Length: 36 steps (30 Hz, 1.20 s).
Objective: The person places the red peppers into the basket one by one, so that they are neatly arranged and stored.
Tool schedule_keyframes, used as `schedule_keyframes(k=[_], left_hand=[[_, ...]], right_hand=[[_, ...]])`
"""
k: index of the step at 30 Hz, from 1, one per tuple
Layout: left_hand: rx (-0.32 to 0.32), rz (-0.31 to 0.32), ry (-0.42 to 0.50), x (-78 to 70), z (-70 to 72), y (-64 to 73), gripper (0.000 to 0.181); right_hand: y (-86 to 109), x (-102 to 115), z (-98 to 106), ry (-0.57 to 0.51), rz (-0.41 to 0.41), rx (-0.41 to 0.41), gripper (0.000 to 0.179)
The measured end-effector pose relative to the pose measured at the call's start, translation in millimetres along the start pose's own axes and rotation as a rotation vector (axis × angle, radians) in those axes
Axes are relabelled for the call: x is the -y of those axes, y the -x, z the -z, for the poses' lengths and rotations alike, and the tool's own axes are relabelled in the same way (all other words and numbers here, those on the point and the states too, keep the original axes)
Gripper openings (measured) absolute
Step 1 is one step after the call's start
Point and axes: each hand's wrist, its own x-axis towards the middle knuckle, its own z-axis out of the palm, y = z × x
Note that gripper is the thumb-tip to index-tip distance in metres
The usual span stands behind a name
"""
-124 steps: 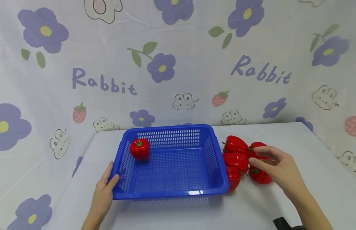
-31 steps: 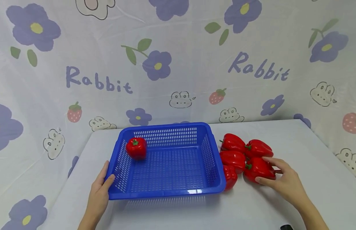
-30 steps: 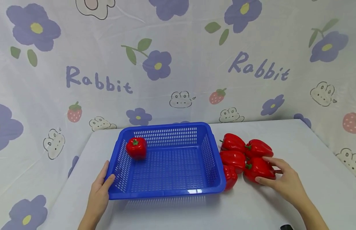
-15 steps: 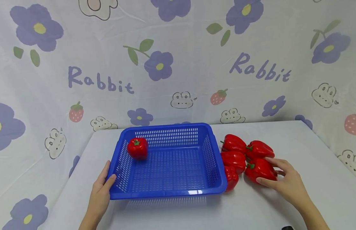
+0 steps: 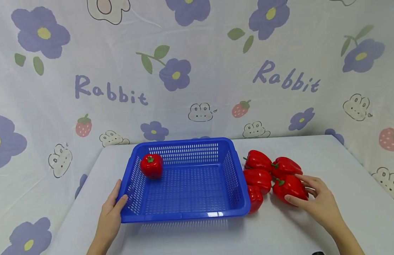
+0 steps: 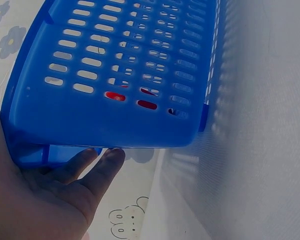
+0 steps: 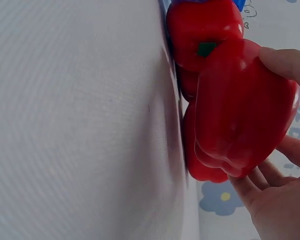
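Observation:
A blue plastic basket (image 5: 184,214) stands on the white table. My left hand (image 5: 110,212) grips its left rim near the front corner, thumb over the edge; the left wrist view shows the fingers (image 6: 102,172) against the basket's outer side. A red bell pepper (image 5: 153,166) sits in the basket's back left. To the right, my right hand (image 5: 321,203) holds another bell pepper (image 5: 290,190) between thumb and fingers, its green stem pointing left. In the right wrist view this bell pepper (image 7: 245,107) hides part of those behind; whether it touches the table I cannot tell.
Several more red bell peppers (image 5: 258,180) lie bunched against the basket's right side, one (image 5: 286,166) just behind the held one. A printed cloth (image 5: 216,71) hangs behind the table (image 5: 184,241). A small black object (image 5: 318,253) shows at the bottom edge.
My right hand has come down from over the back peppers to the nearest one and taken hold of it. That pepper has since shifted slightly right and turned. The left hand keeps its grip.

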Motion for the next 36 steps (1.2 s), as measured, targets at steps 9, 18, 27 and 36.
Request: schedule_keyframes(k=[9, 18, 27, 36], left_hand=[[0.006, -0.028, 0.023, 1.3, -0.4, -1.5, 0.061], [0.003, -0.012, -0.003, 0.1, -0.1, -0.9, 0.061], [0.010, -0.012, 0.010, 1.3, 0.7, -1.4, 0.062], [0.014, -0.040, 0.034, 3.0, 1.1, -0.2, 0.061]], right_hand=[[-0.5, -2, 0, -0.086, -0.019, -0.072, 0.081], [1.3, -3, -3, -0.142, 0.047, -0.139, 0.079], [3.7, 6, -8, -0.171, 0.084, -0.170, 0.078], [19.7, 33, -11, -0.267, 0.126, -0.203, 0.083]])
